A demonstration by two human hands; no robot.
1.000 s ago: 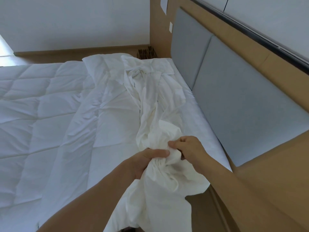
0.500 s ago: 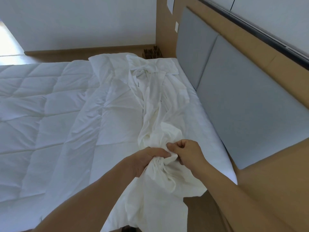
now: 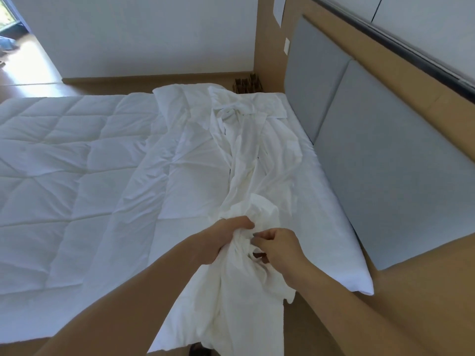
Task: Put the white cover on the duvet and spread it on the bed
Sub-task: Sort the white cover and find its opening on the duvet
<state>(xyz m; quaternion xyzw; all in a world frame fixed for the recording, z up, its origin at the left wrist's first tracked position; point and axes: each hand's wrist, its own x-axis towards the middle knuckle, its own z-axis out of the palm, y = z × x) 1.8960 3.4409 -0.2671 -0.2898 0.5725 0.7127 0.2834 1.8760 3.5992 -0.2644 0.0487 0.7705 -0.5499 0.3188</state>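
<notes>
While the left grip [image 3: 226, 240] holds its fistful of the bunched cover [image 3: 246, 176] at lower centre, the right grip [image 3: 280, 249] has shifted from a full clutch to pinching one fold, probably hunting the opening; the duvet [image 3: 64, 176] lies uncovered at left.

I work from a single view, the wide-angle camera worn on the person's head. It stands at the near side of the bed [image 3: 326, 201], toward its head end. It faces forward and steeply down across the bed to the far wall [image 3: 154, 34]. The grey headboard [image 3: 385, 163] runs along the right of the frame, bowed by the lens. The camera sits close. Both forearms come in from the bottom edge, and the left hand [image 3: 221, 238] and right hand [image 3: 281, 249], gripping the white cover [image 3: 257, 176], land just below centre. The top-left corner catches sunlit floor [image 3: 25, 70].
</notes>
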